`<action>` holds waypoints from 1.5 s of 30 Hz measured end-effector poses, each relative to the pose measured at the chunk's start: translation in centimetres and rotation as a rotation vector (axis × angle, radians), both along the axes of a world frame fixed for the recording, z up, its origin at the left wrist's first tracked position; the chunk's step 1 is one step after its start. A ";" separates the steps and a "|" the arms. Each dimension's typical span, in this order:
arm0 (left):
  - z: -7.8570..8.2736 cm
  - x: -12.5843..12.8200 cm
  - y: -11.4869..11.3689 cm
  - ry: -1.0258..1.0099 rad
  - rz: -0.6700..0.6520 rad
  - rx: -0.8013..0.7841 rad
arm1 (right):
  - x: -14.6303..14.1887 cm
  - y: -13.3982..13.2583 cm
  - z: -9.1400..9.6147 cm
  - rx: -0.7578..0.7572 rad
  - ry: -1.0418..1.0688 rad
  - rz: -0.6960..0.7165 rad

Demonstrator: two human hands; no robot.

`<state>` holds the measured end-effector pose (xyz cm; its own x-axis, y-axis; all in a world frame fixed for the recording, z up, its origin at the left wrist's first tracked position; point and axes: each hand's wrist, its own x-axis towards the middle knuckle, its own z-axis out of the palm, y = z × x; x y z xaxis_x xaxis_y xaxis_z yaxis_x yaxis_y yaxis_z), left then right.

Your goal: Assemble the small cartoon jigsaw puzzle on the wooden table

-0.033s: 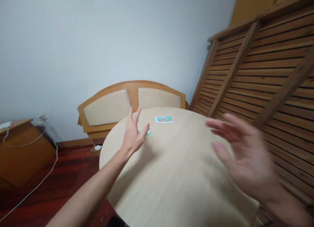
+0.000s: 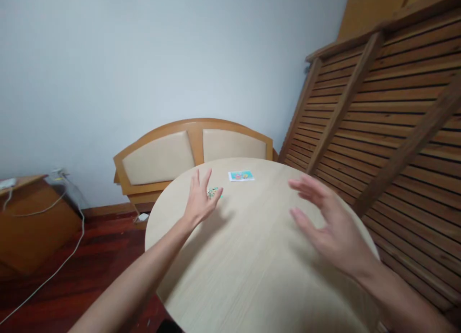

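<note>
My left hand [image 2: 200,198] reaches over the far left part of a round pale-wood table [image 2: 252,270], fingers stretched and apart, holding nothing. Its fingertips are right beside a small heap of little coloured pieces [image 2: 213,192], perhaps touching it. A small turquoise picture card [image 2: 241,176] lies flat near the table's far edge, beyond the heap. My right hand [image 2: 326,225] hovers over the right side of the table, palm turned left and fingers spread, empty.
A wooden bench back with two beige pads [image 2: 194,148] stands behind the table against the white wall. A slatted wooden frame [image 2: 389,107] leans at the right. A low wooden cabinet [image 2: 32,222] with trailing cables [image 2: 74,244] is on the dark red floor at left.
My right hand has moved forward and down over the table and is no longer blurred. My left hand has dropped slightly, closer to the heap of pieces.
</note>
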<state>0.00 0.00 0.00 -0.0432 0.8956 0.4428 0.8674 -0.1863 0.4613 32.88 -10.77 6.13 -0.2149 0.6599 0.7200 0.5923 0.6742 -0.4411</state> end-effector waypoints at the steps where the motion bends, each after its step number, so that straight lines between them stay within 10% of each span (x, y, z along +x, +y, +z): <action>1: -0.6 -0.1 0.8 0.024 0.041 -0.067 | -0.2 1.4 -1.0 -0.049 -0.048 -0.015; 9: -5.2 0.4 8.4 0.198 0.144 -0.305 | 0.8 12.4 -10.8 -0.350 -0.353 -0.039; 15: -5.2 1.4 9.9 0.289 -0.052 -0.293 | -1.4 17.4 -12.2 -0.507 -0.471 -0.094; 23: -5.3 4.5 6.3 0.289 -0.400 -0.263 | -5.2 22.5 -12.6 -0.495 -0.446 -0.119; 33: -5.4 11.8 2.7 0.185 -0.673 -0.244 | -1.7 20.1 -12.9 -0.519 -0.092 0.184; 40: -5.1 9.0 2.9 -0.363 -0.523 -0.142 | -1.4 16.2 -11.4 -0.611 -0.127 0.276; 45: -4.9 6.6 3.0 -0.182 -0.570 -0.153 | -0.7 14.6 -10.5 -0.635 -0.192 0.321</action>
<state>6.63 3.00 -4.89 0.3979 0.8528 0.3382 0.5560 -0.5174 0.6505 32.13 3.82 -4.39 -0.5510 0.8207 0.1509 0.5149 0.4767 -0.7125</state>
